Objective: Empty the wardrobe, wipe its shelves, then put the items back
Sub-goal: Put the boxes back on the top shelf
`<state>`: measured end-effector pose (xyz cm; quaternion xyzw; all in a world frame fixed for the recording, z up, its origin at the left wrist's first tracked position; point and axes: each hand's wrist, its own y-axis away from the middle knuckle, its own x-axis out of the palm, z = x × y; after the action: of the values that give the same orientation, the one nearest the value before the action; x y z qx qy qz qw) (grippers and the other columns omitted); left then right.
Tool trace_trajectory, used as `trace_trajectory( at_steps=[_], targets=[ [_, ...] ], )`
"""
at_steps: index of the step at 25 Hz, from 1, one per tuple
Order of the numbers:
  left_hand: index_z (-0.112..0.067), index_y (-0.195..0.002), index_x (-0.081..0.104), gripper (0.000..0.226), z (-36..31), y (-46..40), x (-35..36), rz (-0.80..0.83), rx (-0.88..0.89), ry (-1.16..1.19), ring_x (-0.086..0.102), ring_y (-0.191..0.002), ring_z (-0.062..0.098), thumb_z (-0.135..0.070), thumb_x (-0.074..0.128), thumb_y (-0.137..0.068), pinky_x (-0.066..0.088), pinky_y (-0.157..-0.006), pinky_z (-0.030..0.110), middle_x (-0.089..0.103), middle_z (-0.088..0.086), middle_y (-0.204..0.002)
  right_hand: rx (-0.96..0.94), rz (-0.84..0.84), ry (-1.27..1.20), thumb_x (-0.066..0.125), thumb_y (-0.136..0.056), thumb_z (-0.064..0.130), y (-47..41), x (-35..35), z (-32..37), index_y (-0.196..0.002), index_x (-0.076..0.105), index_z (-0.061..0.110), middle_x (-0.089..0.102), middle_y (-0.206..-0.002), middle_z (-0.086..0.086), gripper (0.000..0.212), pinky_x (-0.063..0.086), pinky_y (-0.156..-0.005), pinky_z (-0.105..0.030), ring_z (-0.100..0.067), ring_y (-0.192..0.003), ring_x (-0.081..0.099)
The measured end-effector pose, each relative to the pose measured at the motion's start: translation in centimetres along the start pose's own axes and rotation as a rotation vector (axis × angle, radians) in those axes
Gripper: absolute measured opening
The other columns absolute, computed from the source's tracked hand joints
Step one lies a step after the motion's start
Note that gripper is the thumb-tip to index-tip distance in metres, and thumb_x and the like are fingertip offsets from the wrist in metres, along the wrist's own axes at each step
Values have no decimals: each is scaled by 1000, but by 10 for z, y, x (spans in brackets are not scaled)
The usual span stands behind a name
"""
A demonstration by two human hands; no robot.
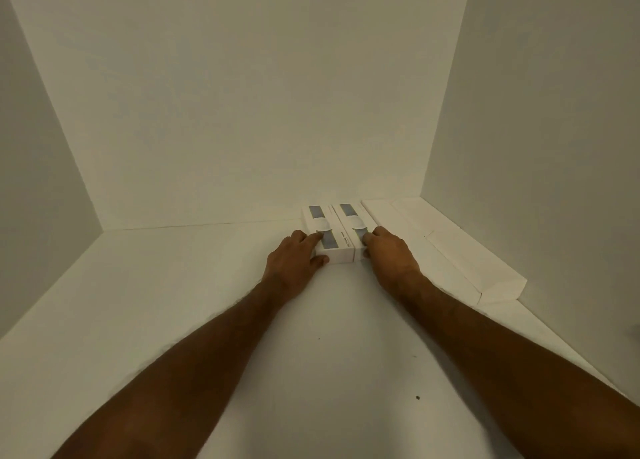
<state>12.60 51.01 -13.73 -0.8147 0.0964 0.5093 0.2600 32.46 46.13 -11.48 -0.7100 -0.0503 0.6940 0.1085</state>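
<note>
- hands on two boxes: left hand (296,256) grips the left box (323,233), right hand (388,254) grips the right box (351,230)
- best kept flat on the shelf (173,302), side by side, squared to the back wall (242,95)

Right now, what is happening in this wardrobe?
A person has both hands on two watch boxes lying side by side at the back wall of a shelf. The left hand grips the left box, thumb at its near end; the right hand grips the right box. Plain white boxes lie along the right wall.
</note>
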Motion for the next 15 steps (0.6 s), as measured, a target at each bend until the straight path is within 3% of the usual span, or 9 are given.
trace_trajectory(
  at_steps=[3, 6, 8, 12, 15],
  targets=[
    [-27, -153, 33, 62, -1, 3, -3, 20, -31, 10, 47, -127, 26, -50, 52, -99, 44, -100, 40, 54, 6, -138, 54, 38, -50, 56, -95, 4, 6, -13, 10, -131, 52, 6, 52, -129, -16, 36, 47, -91, -36, -33, -111, 59],
    [-23, -161, 10, 91, 0, 7, -12, 86, -100, 129, 47, -127, 33, -58, 59, -92, 41, -103, 42, 55, 12, -141, 62, -39, -164, 61, -95, 10, 44, -34, 25, -142, 42, 10, 48, -137, -14, 51, 48, -94, -37, -33, -115, 59],
    [-20, -161, 0, 109, -2, 12, -22, 95, -145, 282, 43, -136, 36, -62, 66, -85, 36, -110, 43, 47, 13, -151, 5, -78, -253, 63, -97, 24, 93, -45, 40, -140, 49, 15, 54, -134, -6, 45, 46, -96, -33, -25, -115, 58],
    [-16, -160, 5, 106, -13, 42, -46, 161, -164, 551, 36, -145, 27, -44, 76, -86, 33, -112, 36, 30, 6, -162, -85, -48, -368, 61, -97, 39, 193, -51, 63, -117, 66, 23, 66, -108, 7, 26, 41, -74, -10, -3, -83, 57],
    [-20, -158, 20, 95, -23, 81, -62, 243, -179, 462, 39, -143, 25, -45, 76, -85, 35, -112, 37, 35, 6, -160, -110, -60, -446, 62, -96, 40, 222, -52, 72, -99, 69, 25, 65, -92, 11, 17, 38, -65, -6, -2, -70, 55]
  ],
)
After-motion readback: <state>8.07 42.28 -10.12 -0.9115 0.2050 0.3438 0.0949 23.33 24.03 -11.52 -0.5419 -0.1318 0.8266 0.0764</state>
